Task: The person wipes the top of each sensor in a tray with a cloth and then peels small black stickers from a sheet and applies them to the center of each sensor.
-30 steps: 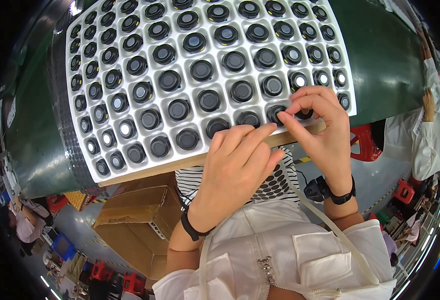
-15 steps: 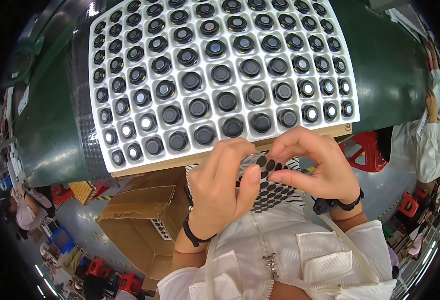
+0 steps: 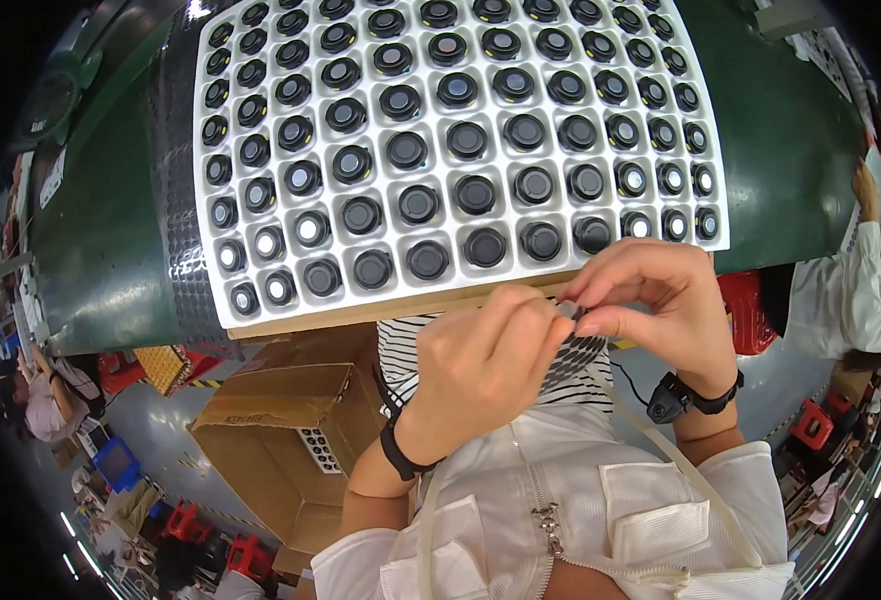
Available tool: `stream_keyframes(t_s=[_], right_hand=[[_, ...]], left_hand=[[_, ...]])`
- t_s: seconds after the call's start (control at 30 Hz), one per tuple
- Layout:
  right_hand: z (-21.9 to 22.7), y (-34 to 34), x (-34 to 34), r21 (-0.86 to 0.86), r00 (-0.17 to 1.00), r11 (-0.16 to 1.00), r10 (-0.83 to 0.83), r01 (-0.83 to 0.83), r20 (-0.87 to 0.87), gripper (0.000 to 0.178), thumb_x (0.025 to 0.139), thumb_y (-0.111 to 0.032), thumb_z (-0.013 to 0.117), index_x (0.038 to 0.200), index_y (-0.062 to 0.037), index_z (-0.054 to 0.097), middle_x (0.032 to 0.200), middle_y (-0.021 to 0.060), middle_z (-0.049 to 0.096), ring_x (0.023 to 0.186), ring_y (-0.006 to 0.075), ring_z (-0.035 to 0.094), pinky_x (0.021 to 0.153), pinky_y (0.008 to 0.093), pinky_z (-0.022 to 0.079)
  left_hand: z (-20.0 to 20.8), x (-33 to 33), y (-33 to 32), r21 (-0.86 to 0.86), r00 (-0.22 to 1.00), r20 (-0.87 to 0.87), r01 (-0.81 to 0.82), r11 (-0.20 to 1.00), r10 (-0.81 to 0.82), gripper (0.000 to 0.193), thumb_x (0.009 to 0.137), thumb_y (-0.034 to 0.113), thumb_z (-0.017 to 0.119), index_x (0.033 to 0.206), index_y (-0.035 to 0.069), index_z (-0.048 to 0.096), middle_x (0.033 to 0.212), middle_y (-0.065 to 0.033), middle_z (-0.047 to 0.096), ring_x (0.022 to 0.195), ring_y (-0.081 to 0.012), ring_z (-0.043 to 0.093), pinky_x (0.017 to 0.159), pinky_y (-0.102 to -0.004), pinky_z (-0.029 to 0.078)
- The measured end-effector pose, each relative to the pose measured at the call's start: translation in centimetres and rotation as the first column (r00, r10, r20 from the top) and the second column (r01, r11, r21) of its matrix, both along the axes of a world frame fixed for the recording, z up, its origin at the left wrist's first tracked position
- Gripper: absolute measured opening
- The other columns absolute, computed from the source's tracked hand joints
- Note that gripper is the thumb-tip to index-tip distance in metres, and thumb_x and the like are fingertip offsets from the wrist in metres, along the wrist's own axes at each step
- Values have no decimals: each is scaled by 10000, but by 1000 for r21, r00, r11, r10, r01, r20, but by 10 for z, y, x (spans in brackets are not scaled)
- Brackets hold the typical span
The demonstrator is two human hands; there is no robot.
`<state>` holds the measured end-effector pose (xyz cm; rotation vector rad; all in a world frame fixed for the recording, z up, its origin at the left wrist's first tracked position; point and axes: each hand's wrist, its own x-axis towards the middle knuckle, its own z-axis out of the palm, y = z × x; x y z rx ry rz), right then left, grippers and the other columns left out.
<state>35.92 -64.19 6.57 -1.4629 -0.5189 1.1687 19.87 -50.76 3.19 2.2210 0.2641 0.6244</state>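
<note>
A flexible sheet of black round stickers (image 3: 573, 366) hangs between my hands in front of my waist, tilted and partly hidden behind my left hand. My left hand (image 3: 486, 352) is closed, its thumb and fingers pinching the sheet's upper part. My right hand (image 3: 651, 305) pinches at the same top edge, thumb and index fingertip almost meeting the left fingertips. Whether a single sticker sits between the right fingertips is too small to tell. Just beyond my hands lies a white moulded tray (image 3: 458, 279) with rows of black round parts (image 3: 486, 246), one per pocket, some with bright white centres.
The tray rests over cardboard on a green work surface (image 3: 111, 250). Bubble wrap (image 3: 189, 255) lies along its left side. Below left stands an open cardboard box (image 3: 251, 455). A red stool (image 3: 751, 312) and a co-worker's white sleeve (image 3: 846, 290) are at the right.
My hands have drawn closer together, the left one moving right. The sticker sheet has turned from facing up to a steeper tilt and shows less of its face. The whole view has shifted slightly.
</note>
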Motion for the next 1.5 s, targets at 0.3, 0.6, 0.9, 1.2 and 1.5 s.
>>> stream_keyframes(t_s=[0.3,0.6,0.9,1.2,1.5], right_hand=[[-8,-36,18,-21,988,992,-123,125,89,193,712,67,857,843,35,718,1016,144,704,994,229,713,875,333,592],[-23,-59,36,43,804,981,-181,191,566,218,679,-32,889,846,-44,750,1030,67,730,1033,217,649,911,344,494],[-34,-37,37,-66,587,942,-149,329,796,124,741,-26,814,826,-34,723,999,59,709,981,213,615,858,331,487],[-38,-33,34,-57,506,945,-121,321,854,127,729,-28,814,811,-47,719,962,51,710,939,228,610,800,335,502],[-22,-45,33,-29,716,936,-248,351,652,181,781,-1,811,926,11,703,1112,106,658,918,165,656,837,284,521]], left_hand=[[1,31,-17,36,992,-70,111,993,-108,93,893,58,715,889,15,632,869,-91,647,587,-229,612,517,-341,460],[-1,55,-22,74,977,-144,169,983,-157,128,892,60,714,865,17,597,1104,-136,679,995,-302,652,804,-444,510],[-13,63,-33,6,931,-134,344,939,-341,174,876,59,716,841,-3,557,1238,-180,660,1229,-337,610,1044,-499,496],[-20,64,-33,-42,932,-104,344,938,-347,151,883,43,702,856,-10,562,1235,-180,658,1199,-348,626,1026,-501,500],[-20,58,-17,-105,963,-43,262,959,-267,143,889,71,712,903,-5,592,1157,-150,665,1069,-328,650,933,-457,489]])
